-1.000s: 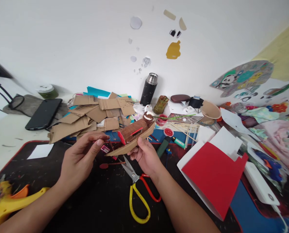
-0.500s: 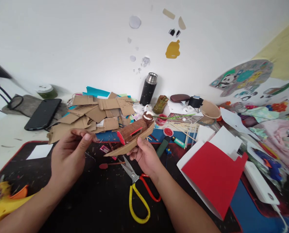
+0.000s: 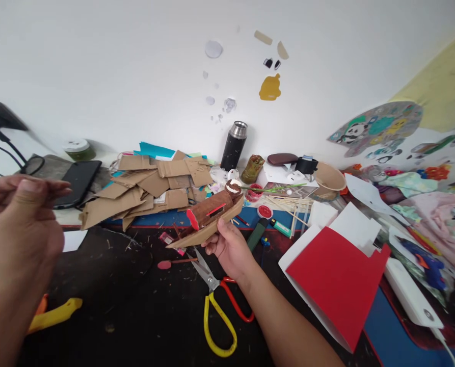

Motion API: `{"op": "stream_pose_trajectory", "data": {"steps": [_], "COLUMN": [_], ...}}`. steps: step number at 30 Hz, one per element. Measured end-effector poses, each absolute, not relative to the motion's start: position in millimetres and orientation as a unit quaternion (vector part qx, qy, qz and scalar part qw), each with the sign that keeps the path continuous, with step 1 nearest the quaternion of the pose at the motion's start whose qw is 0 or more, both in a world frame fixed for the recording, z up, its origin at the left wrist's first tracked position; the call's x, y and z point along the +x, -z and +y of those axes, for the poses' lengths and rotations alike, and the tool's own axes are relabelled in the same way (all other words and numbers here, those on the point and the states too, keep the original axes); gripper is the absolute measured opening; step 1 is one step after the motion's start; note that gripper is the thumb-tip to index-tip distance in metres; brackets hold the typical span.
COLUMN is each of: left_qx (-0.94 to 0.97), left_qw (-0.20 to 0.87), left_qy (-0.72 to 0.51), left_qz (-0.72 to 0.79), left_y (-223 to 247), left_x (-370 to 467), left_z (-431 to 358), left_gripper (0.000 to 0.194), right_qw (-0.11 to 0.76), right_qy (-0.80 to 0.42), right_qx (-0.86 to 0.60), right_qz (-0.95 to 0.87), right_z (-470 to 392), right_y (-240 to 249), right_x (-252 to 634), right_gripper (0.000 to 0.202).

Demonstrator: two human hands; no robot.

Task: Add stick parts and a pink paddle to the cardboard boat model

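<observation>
My right hand (image 3: 233,250) holds a small cardboard model boat (image 3: 208,227) from below, thumb on its side. The boat is tilted, with its pointed end toward the lower left. On it sit a brown roll-shaped cabin (image 3: 210,208) with a red end and a round brown-and-white piece (image 3: 234,186). My left hand (image 3: 21,219) is raised at the left edge, thumb and fingers pinched together; whatever is between them is too small to make out. Under the boat lie open scissors (image 3: 212,283) with yellow and red handles, and a stick with a reddish paddle end (image 3: 165,265).
Cardboard scraps (image 3: 151,178) are heaped at the back, beside a black flask (image 3: 235,145). Red card (image 3: 334,285) and a white power strip (image 3: 412,293) lie at right. A phone (image 3: 82,181) is behind my left hand; a yellow tool (image 3: 57,316) lies at lower left.
My left hand has moved away from the boat to the left edge, still pinched. My right hand keeps hold of the boat almost in place. The view has tilted slightly up.
</observation>
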State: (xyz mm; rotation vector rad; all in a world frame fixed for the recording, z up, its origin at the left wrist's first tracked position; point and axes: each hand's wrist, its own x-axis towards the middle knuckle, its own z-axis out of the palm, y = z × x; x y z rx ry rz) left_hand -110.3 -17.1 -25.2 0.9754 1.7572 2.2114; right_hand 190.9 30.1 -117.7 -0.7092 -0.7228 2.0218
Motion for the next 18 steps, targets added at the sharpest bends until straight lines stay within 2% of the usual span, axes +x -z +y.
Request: {"op": "stream_pose_trajectory", "data": {"steps": [3, 5, 10, 12, 18], "left_qx": [0.297, 0.328, 0.394, 0.430, 0.459], "left_qw": [0.115, 0.112, 0.123, 0.128, 0.141], "left_qy": [-0.670, -0.622, -0.618, -0.608, -0.612], "left_qz": [0.671, 0.702, 0.669, 0.655, 0.628], "left_y": [25.3, 27.8, 35.0, 36.3, 36.3], "left_x": [-94.4, -84.7, -84.2, -85.5, -74.8], "left_z": [-20.0, -21.5, -24.2, -25.8, -31.5], "left_gripper": [0.021, 0.020, 0.015, 0.019, 0.046], "right_qw": [0.432, 0.438, 0.442, 0.441, 0.454], "right_qy": [-0.807, -0.804, -0.802, -0.801, -0.791], "right_qx": [-0.285, -0.283, -0.275, -0.277, -0.276], "right_qz": [-0.285, -0.286, -0.292, -0.296, -0.304], "right_z": [29.9, 29.9, 30.3, 30.6, 34.9], "right_y": [114.5, 112.9, 112.9, 112.9, 109.9], "right_x": [190.7, 190.5, 190.3, 190.4, 194.0], "right_gripper": [0.060, 0.061, 0.063, 0.063, 0.064]}}
